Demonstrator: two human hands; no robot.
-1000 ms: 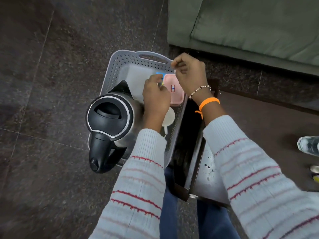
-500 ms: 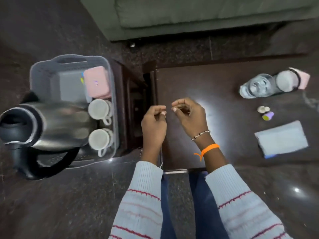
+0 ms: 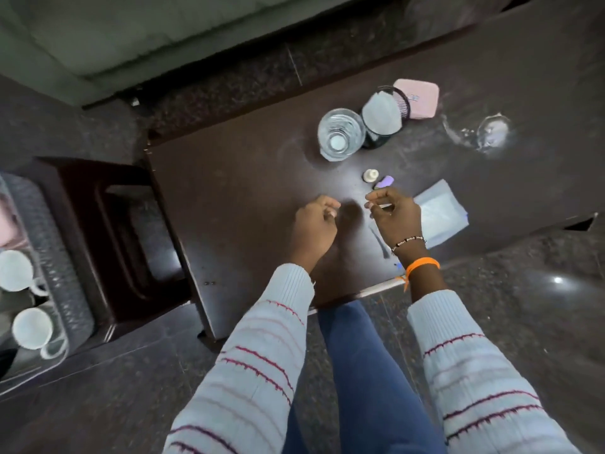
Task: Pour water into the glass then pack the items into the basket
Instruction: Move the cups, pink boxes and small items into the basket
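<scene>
On the dark table (image 3: 248, 178) stands a clear glass (image 3: 341, 134) with water in it. Beside it are a black mesh cup (image 3: 385, 117) holding white paper and a pink case (image 3: 419, 98). A small white piece (image 3: 370, 175) and a purple piece (image 3: 385, 181) lie just beyond my right hand (image 3: 396, 216), which hovers with its fingers loosely curled around nothing. My left hand (image 3: 314, 229) hangs over the table centre, curled and empty. A folded blue-white cloth (image 3: 438, 213) lies under and right of my right hand. The grey basket (image 3: 49, 237) is at the far left with two white cups (image 3: 14, 270).
A dark wooden stool (image 3: 108, 224) stands between the basket and the table. A green sofa (image 3: 137, 31) runs along the top. A water spill (image 3: 491, 130) shines on the table at the right. The floor is dark stone.
My view has swung right from the basket to the table. Both hands moved from the basket over to the table centre, close to the small pieces and the cloth.
</scene>
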